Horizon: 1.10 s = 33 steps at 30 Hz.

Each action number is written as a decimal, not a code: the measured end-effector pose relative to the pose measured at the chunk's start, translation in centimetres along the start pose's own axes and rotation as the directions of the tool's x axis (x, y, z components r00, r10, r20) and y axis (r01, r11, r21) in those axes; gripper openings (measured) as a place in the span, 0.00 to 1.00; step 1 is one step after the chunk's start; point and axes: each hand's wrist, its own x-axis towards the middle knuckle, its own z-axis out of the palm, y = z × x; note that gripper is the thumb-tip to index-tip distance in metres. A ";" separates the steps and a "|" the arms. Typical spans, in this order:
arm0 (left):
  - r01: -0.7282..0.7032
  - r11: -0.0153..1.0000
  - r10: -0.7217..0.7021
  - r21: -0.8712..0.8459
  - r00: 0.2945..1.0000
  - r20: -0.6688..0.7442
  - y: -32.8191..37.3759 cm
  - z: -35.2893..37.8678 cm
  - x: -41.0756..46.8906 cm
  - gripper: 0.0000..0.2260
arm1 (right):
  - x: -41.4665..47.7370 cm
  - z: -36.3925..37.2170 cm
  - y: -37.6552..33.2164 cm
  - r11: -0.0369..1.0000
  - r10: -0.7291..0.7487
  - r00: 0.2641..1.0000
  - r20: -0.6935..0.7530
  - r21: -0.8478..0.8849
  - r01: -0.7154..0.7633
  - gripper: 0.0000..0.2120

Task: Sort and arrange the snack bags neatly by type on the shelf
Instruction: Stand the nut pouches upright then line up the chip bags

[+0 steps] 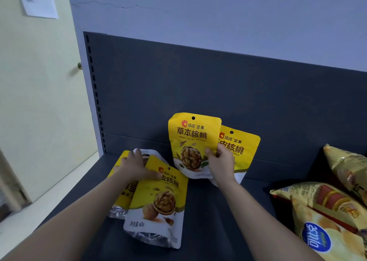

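Walnut bags (193, 141): two upright against back panel (198, 82); your right hand (220, 161) grips the front one.
Left hand (135, 165): flat on lying bags (158, 201), forward of panel.
Chip bags (321, 207): heaped at panel's right, unsorted; early stage, likely.

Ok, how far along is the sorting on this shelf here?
Perhaps midway. Done: the rear walnut bag stands by the back panel. In hand: the right hand grips the front walnut bag upright before it; the left hand rests on the flat walnut bags. Left: stand those up and straighten the chip bags heaped at the right.
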 end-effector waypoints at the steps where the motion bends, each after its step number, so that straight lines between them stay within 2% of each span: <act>1: -0.015 1.000 0.015 0.025 1.000 -0.004 -0.2 0.3 -0.2 0.62 | 0.2 0.0 0.1 1.000 -0.015 1.000 -0.011 -0.022 0.014 0.08; 4: -0.024 1.000 0.024 0.018 0.999 0.025 -0.4 0.0 -0.7 0.63 | 0.4 0.2 0.4 0.997 -0.024 1.000 -0.014 -0.070 0.023 0.10; 7: -0.024 0.999 0.032 -0.047 0.982 0.185 -0.6 -1.6 -1.1 0.55 | 0.3 0.5 0.4 1.000 -0.004 1.000 -0.009 -0.031 0.004 0.08; 13: -0.112 0.993 0.087 0.040 0.912 0.400 -0.8 -3.3 -2.2 0.46 | 0.2 2.0 0.0 0.996 0.048 0.998 0.038 0.068 -0.051 0.06; 18: -0.194 0.977 0.152 0.090 0.927 0.344 -0.5 -3.1 -2.4 0.43 | 0.0 3.2 -0.2 0.981 0.142 0.982 0.126 0.111 -0.157 0.07; 21: -0.199 0.978 0.173 0.058 0.940 0.293 -0.4 -3.1 -2.8 0.39 | 0.2 3.6 0.5 0.981 0.153 0.976 0.154 -0.142 -0.131 0.07; 23: -0.233 0.971 0.211 0.056 0.942 0.261 -0.3 -3.3 -3.0 0.34 | 0.3 3.7 0.8 0.930 0.139 0.978 0.153 -0.359 -0.076 0.10; 25: -0.286 0.955 0.265 0.075 0.940 0.216 0.0 -3.7 -3.2 0.24 | 0.4 3.7 0.7 0.870 0.132 0.983 0.129 -0.490 -0.053 0.11; 27: -0.348 0.934 0.332 0.080 0.929 0.162 0.2 -4.1 -3.1 0.12 | 0.4 3.7 0.6 0.845 0.122 0.988 0.098 -0.533 -0.052 0.13; 29: -0.388 0.921 0.387 -0.003 0.918 0.089 0.4 -4.5 -3.2 0.09 | 0.2 3.7 0.3 0.863 0.108 0.991 0.075 -0.502 -0.057 0.12; 31: -0.388 0.888 0.415 -0.245 0.908 0.065 0.5 -5.1 -3.5 0.11 | -0.1 3.6 -0.2 0.902 0.100 0.995 0.027 -0.425 -0.079 0.12; 33: -0.358 0.774 0.472 -0.522 0.876 0.099 1.0 -5.6 -4.1 0.09 | -0.5 3.3 -0.9 0.930 0.084 0.996 -0.038 -0.355 -0.092 0.14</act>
